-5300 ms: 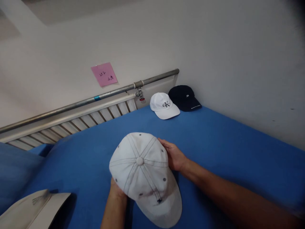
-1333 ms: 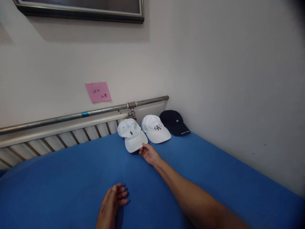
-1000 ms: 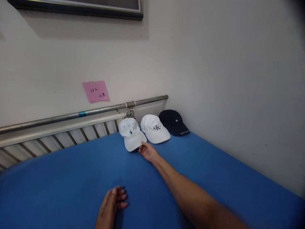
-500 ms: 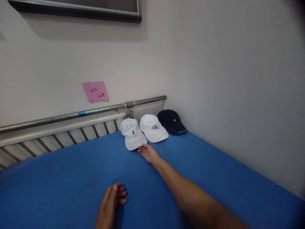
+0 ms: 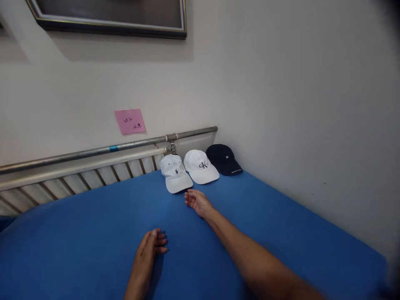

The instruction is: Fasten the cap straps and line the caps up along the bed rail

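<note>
Three caps stand in a row at the far corner of the blue bed: a white cap with a small dark horse logo, a white cap with black letters and a dark navy cap. My right hand hovers just in front of the horse-logo cap's brim, fingers loosely spread, holding nothing and a little apart from it. My left hand lies flat on the sheet nearer to me, fingers together and stretched out.
Behind the caps runs a metal pipe with a valve above a white slatted bed rail. A pink note is stuck on the wall, under a dark picture frame. The right wall borders the bed.
The horse-logo cap went from both my hands near me to the row beside the lettered cap. My right hand has let go of its brim and drawn back slightly.
</note>
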Tool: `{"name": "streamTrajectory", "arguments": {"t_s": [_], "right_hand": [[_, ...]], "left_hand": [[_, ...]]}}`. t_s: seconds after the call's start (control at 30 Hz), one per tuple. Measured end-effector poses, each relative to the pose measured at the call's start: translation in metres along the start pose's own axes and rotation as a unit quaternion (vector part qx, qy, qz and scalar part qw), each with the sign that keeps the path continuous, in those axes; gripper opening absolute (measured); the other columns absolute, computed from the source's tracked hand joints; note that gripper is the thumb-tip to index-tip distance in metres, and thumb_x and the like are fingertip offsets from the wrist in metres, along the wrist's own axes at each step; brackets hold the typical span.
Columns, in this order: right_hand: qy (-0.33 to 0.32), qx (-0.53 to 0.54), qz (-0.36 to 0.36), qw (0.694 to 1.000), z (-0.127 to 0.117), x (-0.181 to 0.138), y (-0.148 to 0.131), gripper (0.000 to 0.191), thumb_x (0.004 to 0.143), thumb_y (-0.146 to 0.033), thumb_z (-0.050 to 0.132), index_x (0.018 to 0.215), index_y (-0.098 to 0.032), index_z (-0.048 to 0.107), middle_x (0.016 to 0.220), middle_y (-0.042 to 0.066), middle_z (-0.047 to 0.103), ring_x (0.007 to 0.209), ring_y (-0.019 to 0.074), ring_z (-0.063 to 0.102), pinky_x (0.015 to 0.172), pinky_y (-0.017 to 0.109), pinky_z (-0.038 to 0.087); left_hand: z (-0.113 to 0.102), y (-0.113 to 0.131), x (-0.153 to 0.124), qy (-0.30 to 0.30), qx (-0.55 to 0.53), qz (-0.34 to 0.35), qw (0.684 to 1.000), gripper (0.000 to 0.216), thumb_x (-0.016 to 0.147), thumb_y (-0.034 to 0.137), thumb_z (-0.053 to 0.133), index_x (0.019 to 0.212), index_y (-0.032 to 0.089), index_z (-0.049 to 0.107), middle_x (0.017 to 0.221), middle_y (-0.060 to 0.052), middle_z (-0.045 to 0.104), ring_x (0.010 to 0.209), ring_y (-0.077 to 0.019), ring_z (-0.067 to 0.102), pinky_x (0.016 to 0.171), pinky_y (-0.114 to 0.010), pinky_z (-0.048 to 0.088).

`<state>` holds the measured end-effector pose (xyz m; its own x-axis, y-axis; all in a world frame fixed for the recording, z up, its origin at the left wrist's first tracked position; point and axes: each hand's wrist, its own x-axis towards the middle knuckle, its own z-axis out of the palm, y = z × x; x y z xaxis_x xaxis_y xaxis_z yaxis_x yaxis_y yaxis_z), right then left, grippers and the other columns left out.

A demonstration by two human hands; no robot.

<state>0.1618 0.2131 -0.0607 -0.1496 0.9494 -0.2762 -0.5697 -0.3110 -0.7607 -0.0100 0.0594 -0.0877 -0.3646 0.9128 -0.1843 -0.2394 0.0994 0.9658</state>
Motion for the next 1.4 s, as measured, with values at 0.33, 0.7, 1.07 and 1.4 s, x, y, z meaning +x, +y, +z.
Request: {"name": "streamTrajectory", "arguments": {"t_s": [0.33, 0.7, 1.07, 1.4], "right_hand": [[-0.096, -0.105, 0.075, 0.987, 0.019, -0.045, 0.018, 0.017, 0.069, 0.001, 0.061, 0.072, -0.015, 0.063, 0.068, 0.003, 0.067, 0.055, 0.0102, 0.061, 0.049, 0.018, 0.049], [-0.078, -0.197, 0.049, 0.976, 0.032, -0.064, 0.017, 0.021, 0.075, 0.005, 0.055, 0.07, -0.013, 0.065, 0.078, 0.009, 0.065, 0.058, 0.0109, 0.06, 0.047, 0.019, 0.049], [-0.115, -0.186, 0.071, 0.973, 0.009, -0.07, 0.022, 0.015, 0.066, -0.002, 0.062, 0.07, -0.015, 0.067, 0.075, 0.007, 0.067, 0.059, 0.012, 0.06, 0.048, 0.021, 0.05], [-0.192, -0.113, 0.031, 0.974, -0.005, -0.096, 0.006, 0.03, 0.065, -0.018, 0.071, 0.095, -0.017, 0.066, 0.097, 0.009, 0.067, 0.078, 0.0172, 0.064, 0.053, 0.022, 0.048]], "left_hand": [[-0.046, 0.036, -0.019, 0.196, -0.132, 0.025, 0.971, 0.019, 0.079, 0.03, 0.064, 0.083, 0.011, 0.061, 0.073, -0.008, 0.063, 0.057, -0.0151, 0.062, 0.049, -0.025, 0.05], [-0.151, 0.046, -0.077, 0.475, -0.251, 0.102, 0.838, 0.029, 0.086, 0.047, 0.047, 0.088, 0.018, 0.049, 0.087, -0.007, 0.058, 0.081, -0.0181, 0.065, 0.07, -0.032, 0.056], [-0.138, 0.053, -0.077, 0.459, -0.239, 0.158, 0.841, 0.024, 0.079, 0.026, 0.06, 0.101, 0.017, 0.055, 0.098, -0.005, 0.065, 0.078, -0.015, 0.067, 0.063, -0.024, 0.054], [-0.069, 0.053, -0.053, -0.051, -0.169, 0.006, 0.984, 0.024, 0.068, 0.025, 0.075, 0.087, 0.012, 0.069, 0.081, -0.01, 0.072, 0.067, -0.0213, 0.067, 0.051, -0.027, 0.052]]}}
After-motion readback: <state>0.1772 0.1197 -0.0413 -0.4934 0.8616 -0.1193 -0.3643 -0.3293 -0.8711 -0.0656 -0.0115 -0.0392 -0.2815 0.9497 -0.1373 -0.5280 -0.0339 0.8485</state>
